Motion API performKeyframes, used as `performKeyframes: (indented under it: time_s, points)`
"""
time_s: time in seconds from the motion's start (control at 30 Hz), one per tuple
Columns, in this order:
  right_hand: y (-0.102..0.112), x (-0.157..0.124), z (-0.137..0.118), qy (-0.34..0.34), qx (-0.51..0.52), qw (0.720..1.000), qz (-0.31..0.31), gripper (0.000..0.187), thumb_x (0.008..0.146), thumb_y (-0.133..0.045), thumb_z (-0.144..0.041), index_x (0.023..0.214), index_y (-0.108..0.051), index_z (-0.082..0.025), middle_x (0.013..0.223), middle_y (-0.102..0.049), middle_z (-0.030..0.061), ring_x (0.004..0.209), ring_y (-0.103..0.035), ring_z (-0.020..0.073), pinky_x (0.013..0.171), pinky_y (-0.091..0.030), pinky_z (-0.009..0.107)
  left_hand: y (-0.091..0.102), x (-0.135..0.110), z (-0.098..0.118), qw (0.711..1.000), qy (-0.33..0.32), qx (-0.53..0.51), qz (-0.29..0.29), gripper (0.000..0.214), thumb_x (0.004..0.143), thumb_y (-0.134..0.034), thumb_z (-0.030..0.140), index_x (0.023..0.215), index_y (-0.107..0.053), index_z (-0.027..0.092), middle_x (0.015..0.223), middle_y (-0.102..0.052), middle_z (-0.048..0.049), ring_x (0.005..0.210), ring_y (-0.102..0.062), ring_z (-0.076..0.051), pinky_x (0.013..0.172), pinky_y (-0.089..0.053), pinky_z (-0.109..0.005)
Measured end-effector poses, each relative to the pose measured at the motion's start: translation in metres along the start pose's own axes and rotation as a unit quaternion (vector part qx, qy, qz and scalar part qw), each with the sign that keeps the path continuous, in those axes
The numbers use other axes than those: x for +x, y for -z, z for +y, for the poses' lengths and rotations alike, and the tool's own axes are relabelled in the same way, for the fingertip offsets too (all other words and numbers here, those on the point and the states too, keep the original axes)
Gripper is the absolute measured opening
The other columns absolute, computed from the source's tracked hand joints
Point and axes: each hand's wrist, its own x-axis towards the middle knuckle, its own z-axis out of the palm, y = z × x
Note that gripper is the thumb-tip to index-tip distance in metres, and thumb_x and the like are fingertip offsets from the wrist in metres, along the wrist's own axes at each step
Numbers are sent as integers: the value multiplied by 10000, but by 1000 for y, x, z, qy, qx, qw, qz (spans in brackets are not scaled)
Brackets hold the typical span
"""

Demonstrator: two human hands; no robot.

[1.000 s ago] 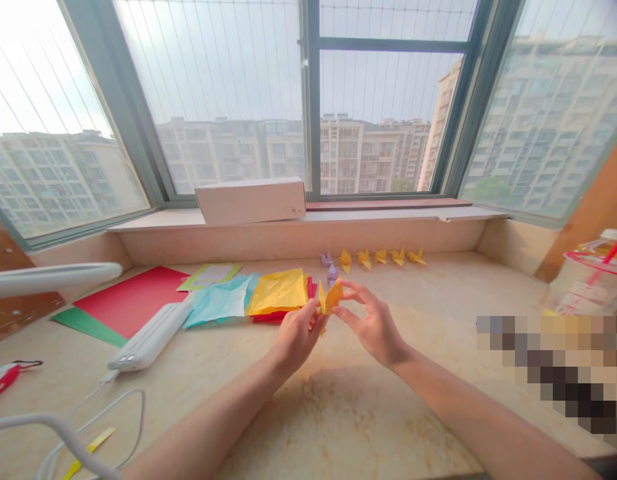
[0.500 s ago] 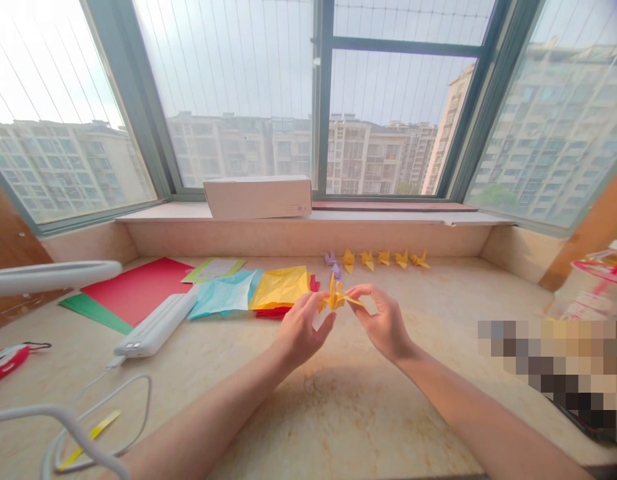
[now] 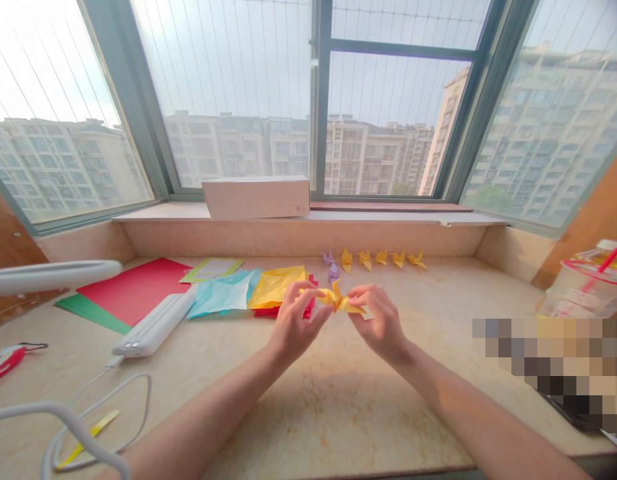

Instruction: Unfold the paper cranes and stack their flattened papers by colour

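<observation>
A small yellow-orange paper crane hangs above the stone counter, held between both hands. My left hand pinches its left wing with thumb and fingers. My right hand pinches its right wing, fingers curled. Behind them, a row of several folded yellow cranes and two purple cranes stands near the back wall. A stack of coloured paper sheets, light blue, yellow and red, lies just left of my left hand.
A white power bank with a cable lies at the left, beside red and green sheets. A white box sits on the window sill. A plastic cup with a red straw stands at the right.
Both hands have pulled the crane's wings outward, so it now lies spread flatter between them. The hands sit slightly further apart and lower than before.
</observation>
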Motion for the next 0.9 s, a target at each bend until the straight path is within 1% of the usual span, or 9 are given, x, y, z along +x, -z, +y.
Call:
performKeyframes:
  time_s: [0.1, 0.17, 0.27, 0.37, 0.47, 0.57, 0.63, 0.73, 0.9]
  points:
    - [-2, -1, -3, 32, 7, 999, -40, 99, 869, -570, -143, 866, -618, -230, 950, -688, 59, 879, -647, 203, 804, -494, 363, -2, 1, -3, 1000, 24, -7, -17, 168, 921, -548, 316, 823, -623, 203, 787, -636, -14, 764, -610, -160, 743, -489, -286]
    - [-2, -1, -6, 37, 15, 997, -65, 179, 894, -506, -117, 944, -632, -234, 958, -701, 53, 900, -654, 196, 823, -489, 356, -3, 0, -5, 998, 54, -8, -23, 172, 926, -536, 304, 817, -618, 200, 742, -656, 3, 692, -610, -142, 701, -480, -263]
    - [-1, 2, -8, -18, 13, 998, -65, 264, 934, -460, -150, 1147, -592, -233, 946, -714, 47, 873, -662, 186, 839, -489, 347, -3, -1, -7, 997, 74, -9, -34, 159, 943, -517, 303, 871, -617, 201, 758, -688, 7, 682, -631, -135, 683, -476, -248]
    - [0, 4, -7, -86, 9, 993, -79, 342, 946, -530, -304, 1276, -524, -217, 864, -709, 31, 762, -650, 180, 791, -495, 330, -3, -3, -8, 998, 39, 6, -59, 164, 962, -494, 311, 923, -613, 204, 824, -706, -10, 732, -651, -146, 686, -477, -249]
    - [-1, 5, -5, -104, 10, 988, -118, 331, 925, -577, -407, 1191, -588, -208, 822, -708, 25, 701, -629, 176, 736, -485, 313, -3, -5, -7, 997, -13, 27, -75, 167, 970, -479, 298, 932, -613, 206, 856, -709, -31, 796, -658, -167, 718, -481, -264]
    - [-2, 4, -3, -103, 16, 989, -109, 218, 938, -557, -400, 986, -655, -210, 857, -719, 33, 718, -628, 173, 732, -471, 305, -2, -5, -5, 995, -38, 43, -78, 159, 969, -479, 281, 936, -614, 204, 843, -709, -39, 799, -657, -177, 736, -480, -281]
    - [-2, 5, -2, -108, 21, 990, -92, 201, 946, -541, -373, 930, -660, -213, 854, -719, 29, 732, -630, 176, 735, -465, 303, -1, -4, -4, 995, -37, 44, -78, 162, 970, -478, 282, 930, -612, 201, 825, -704, -38, 782, -657, -177, 726, -479, -282]
    - [0, 6, -2, -122, 31, 989, -72, 168, 934, -551, -342, 915, -655, -211, 847, -720, 22, 751, -637, 178, 738, -468, 296, -1, -3, -4, 997, -9, 24, -77, 176, 976, -467, 296, 917, -603, 201, 810, -699, -28, 756, -661, -168, 705, -477, -273]
    - [1, 9, -4, -155, 34, 986, -45, 140, 907, -564, -324, 887, -636, -206, 819, -715, 23, 735, -637, 178, 720, -487, 288, -4, -2, -6, 993, 90, -63, -49, 147, 955, -501, 318, 904, -570, 199, 797, -702, -14, 704, -668, -156, 675, -478, -264]
